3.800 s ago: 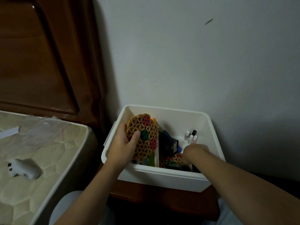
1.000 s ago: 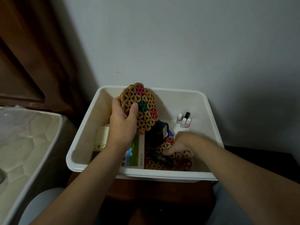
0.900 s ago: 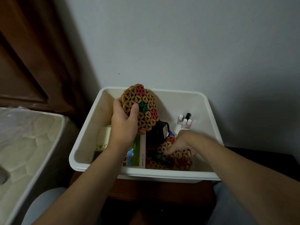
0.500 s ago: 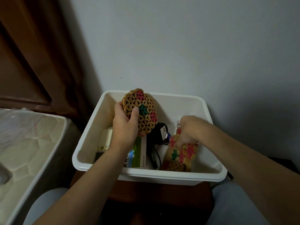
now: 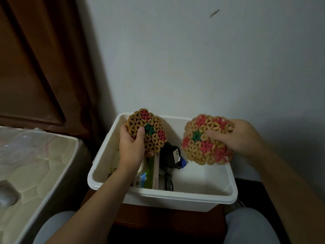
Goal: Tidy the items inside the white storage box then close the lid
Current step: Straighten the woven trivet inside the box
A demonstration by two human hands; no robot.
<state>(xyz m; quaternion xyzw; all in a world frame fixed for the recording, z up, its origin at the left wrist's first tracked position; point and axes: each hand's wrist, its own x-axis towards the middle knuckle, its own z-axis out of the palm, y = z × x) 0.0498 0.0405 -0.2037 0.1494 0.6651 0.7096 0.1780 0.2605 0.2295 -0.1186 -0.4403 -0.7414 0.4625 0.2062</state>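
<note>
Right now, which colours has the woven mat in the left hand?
Tan, with red flowers and a green one in the middle, on the woven mat; head view.

One view: head-worn wide-angle camera, facing forward and down, close range. White storage box (image 5: 175, 194) lower centre; wall fills upper frame. Bed (image 5: 35, 173) lower left.

I'm in a bedroom at home: a quilted mattress (image 5: 35, 173) lies at my left against a dark wooden headboard (image 5: 35, 67), and a low wooden bedside cabinet (image 5: 158, 219) stands by the plain pale wall (image 5: 211, 67).
</note>
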